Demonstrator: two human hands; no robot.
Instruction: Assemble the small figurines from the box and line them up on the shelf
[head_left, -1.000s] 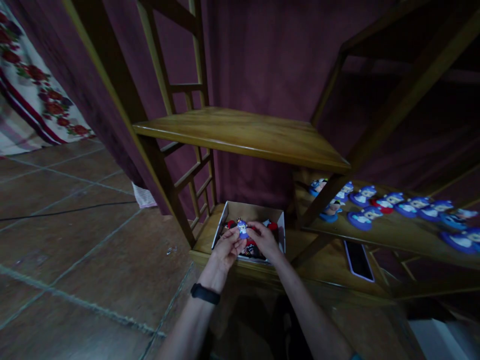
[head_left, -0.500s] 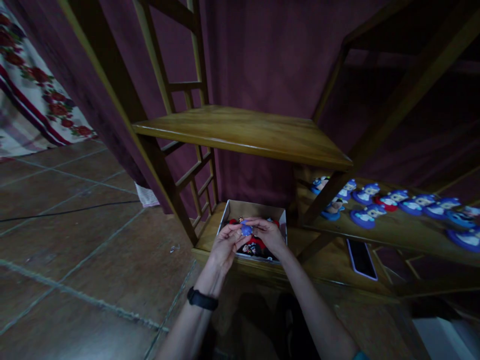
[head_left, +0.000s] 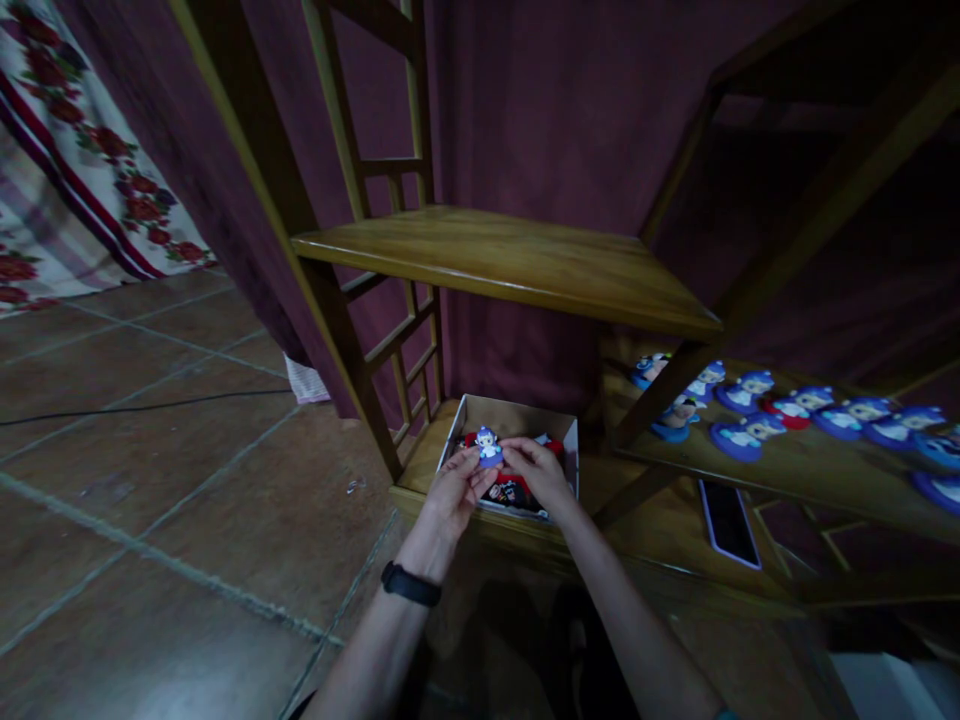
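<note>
A small blue-and-white figurine (head_left: 488,447) on a round blue base is held upright above an open cardboard box (head_left: 517,408). My left hand (head_left: 455,488) grips its base from the left. From the right, the fingertips of my right hand (head_left: 538,468) pinch the other side of the base. Beneath my hands, several red and black figurines (head_left: 511,492) lie jumbled in the box, partly hidden by my fingers. The box sits on the lowest wooden shelf (head_left: 409,470).
On the shelf to the right stand several similar blue figurines (head_left: 746,391), one with a red base (head_left: 799,403). Below them lies a dark-screened phone (head_left: 729,522). A wooden shelf board (head_left: 495,255) overhangs the box, and a slanting post (head_left: 664,390) stands between box and figurines.
The figurine has been turned in my fingers so its front and head now show, where its blue base faced me before. The view has shifted slightly left.
</note>
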